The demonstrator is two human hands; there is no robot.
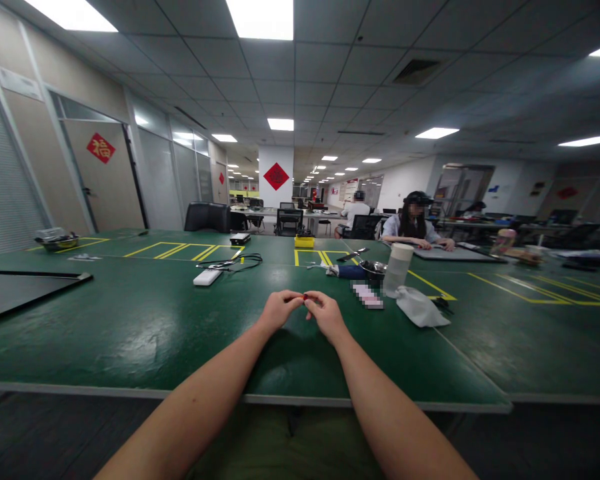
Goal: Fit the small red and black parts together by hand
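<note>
My left hand (281, 309) and my right hand (325, 313) meet above the green table (180, 347), thumbs and fingertips pinched together. Between them is a tiny red and dark object (305, 297); it is too small to name, and the fingers cover most of it. Both hands appear to grip it, one from each side. Both forearms reach in over the table's front edge.
A white power bank-like block (207, 277) and black cable (243, 262) lie ahead to the left. Rightward stand a translucent bottle (398, 270), a white bag (420, 307) and a metal bowl (373, 269). A dark tray (25, 290) lies far left. Another person (415, 223) sits across the table.
</note>
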